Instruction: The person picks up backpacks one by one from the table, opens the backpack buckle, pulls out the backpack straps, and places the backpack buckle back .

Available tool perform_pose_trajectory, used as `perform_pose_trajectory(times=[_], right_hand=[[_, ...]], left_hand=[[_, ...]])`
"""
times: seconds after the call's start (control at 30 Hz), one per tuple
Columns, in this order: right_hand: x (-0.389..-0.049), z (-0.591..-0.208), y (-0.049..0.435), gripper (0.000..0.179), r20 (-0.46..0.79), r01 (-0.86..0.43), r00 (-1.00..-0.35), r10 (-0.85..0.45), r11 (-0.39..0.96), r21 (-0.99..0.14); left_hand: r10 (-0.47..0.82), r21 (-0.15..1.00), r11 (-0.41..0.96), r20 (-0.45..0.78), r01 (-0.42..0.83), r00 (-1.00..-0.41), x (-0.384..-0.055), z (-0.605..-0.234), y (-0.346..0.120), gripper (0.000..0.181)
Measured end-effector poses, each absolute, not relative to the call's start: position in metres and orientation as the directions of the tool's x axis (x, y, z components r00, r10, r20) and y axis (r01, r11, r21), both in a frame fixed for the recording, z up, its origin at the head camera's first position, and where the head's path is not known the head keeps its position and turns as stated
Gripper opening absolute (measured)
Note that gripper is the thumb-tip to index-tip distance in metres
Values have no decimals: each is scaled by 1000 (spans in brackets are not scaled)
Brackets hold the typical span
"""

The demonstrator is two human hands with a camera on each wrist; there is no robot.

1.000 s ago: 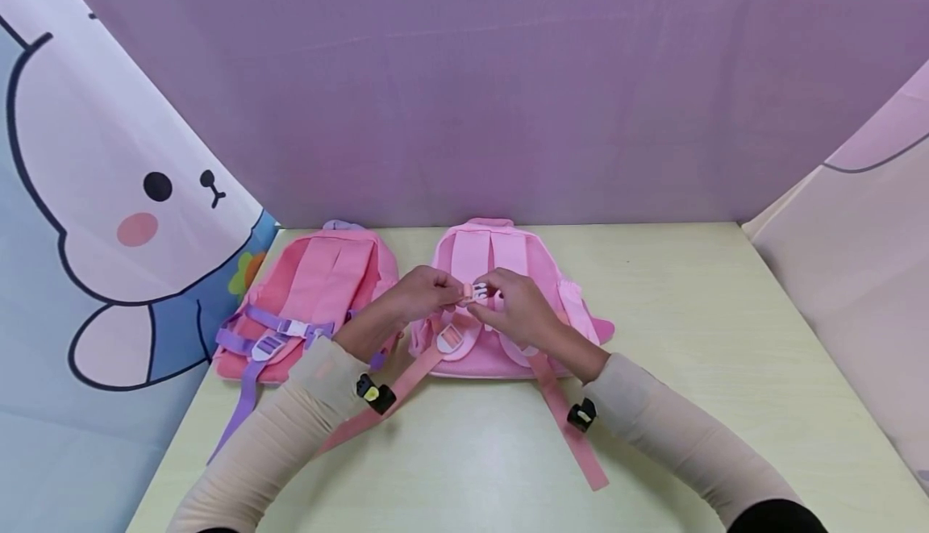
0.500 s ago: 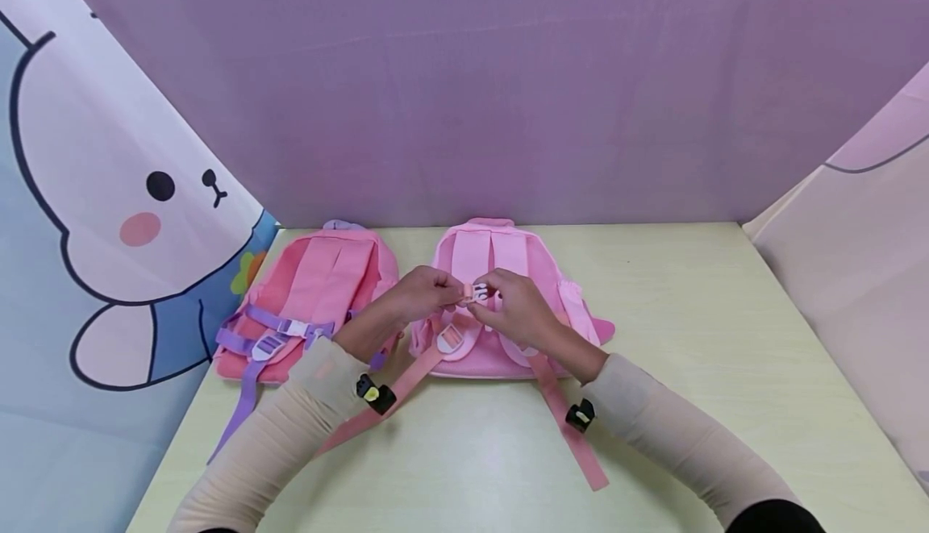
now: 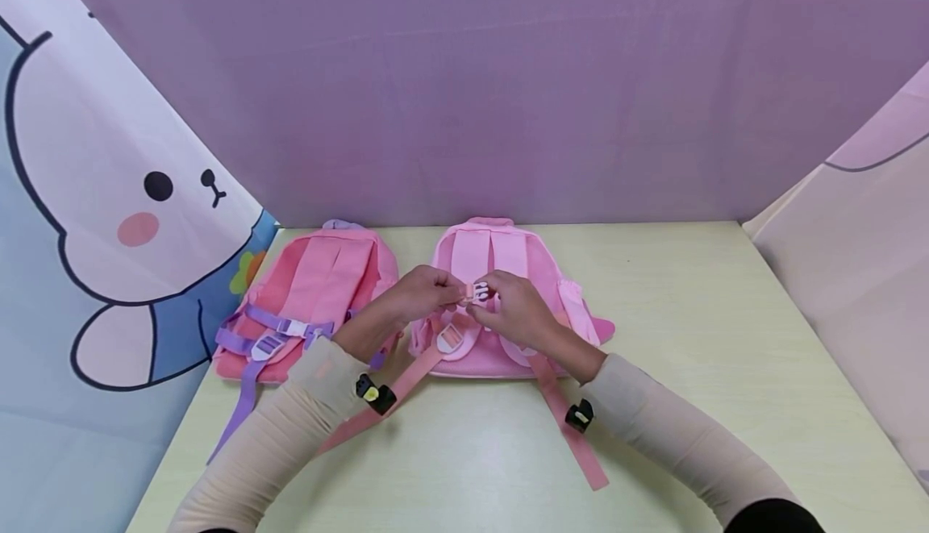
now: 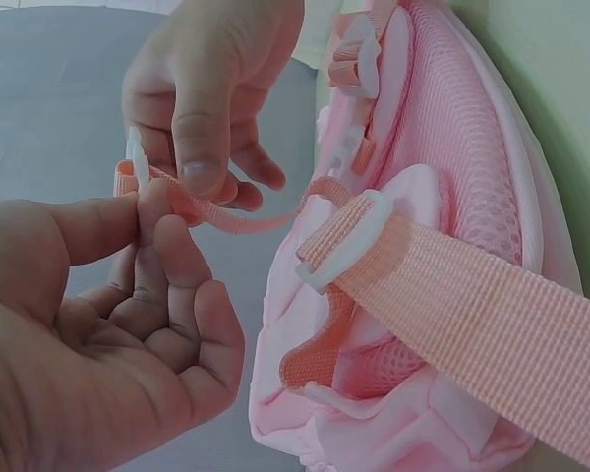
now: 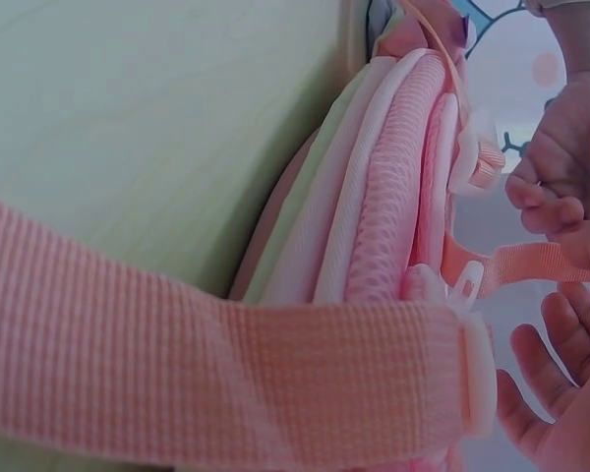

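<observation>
Handling chest-strap buckle, apparently mid-threading: left hand (image 3: 424, 293) pinching peach webbing (image 4: 238, 218), right hand (image 3: 518, 307) gripping white side-release buckle (image 3: 481, 292); pink backpack (image 3: 501, 252) behind both. Next: likely steady pull.

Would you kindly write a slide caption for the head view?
The left hand and right hand hold a white buckle over a pink backpack, with a coral backpack alongside.

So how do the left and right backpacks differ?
The left backpack is coral, the right backpack paler pink. The left backpack has purple webbing, the right backpack peach webbing. The left hand and right hand hold the right backpack's white buckle; neither holds the left backpack. Both rest on the table, shoulder straps showing.
</observation>
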State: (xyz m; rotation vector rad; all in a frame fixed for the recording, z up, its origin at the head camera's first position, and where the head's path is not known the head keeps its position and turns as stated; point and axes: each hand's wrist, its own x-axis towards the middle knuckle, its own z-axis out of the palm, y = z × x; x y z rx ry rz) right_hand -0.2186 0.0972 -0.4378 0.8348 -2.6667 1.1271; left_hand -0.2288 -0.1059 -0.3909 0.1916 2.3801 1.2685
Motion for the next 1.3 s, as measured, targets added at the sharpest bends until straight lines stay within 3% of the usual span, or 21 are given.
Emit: perform_pose_trajectory(times=[1.3], right_hand=[[-218,-447,93,22,260,-495,-862,-436,608,-620]], left_hand=[[343,832,546,-332,-101,-879,-229,-392,-104,22]])
